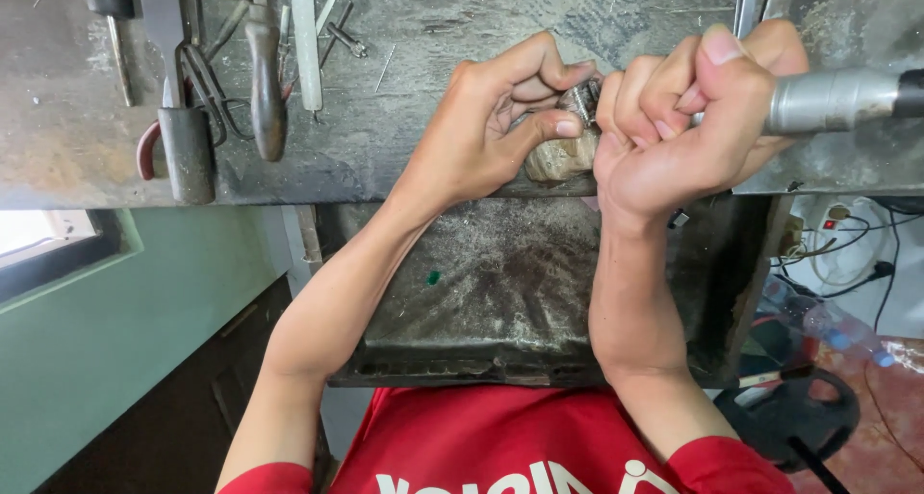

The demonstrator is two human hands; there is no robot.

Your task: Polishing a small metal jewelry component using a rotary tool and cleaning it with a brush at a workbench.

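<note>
My left hand point(496, 118) pinches a small silver metal piece point(580, 99) between thumb and fingers, pressed against a worn wooden bench peg point(558, 157) at the bench edge. My right hand point(688, 109) is wrapped around a grey metal rotary handpiece point(833, 99) that runs off to the right. Its tip is hidden by my fingers, right beside the metal piece. Both hands touch each other over the peg.
A dark, scratched workbench point(414, 90) carries pliers point(265, 80), files point(306, 41) and other hand tools at the left. A dusty metal catch tray point(500, 282) sits under the bench between my forearms. Cables and a power socket point(837, 234) lie at the right.
</note>
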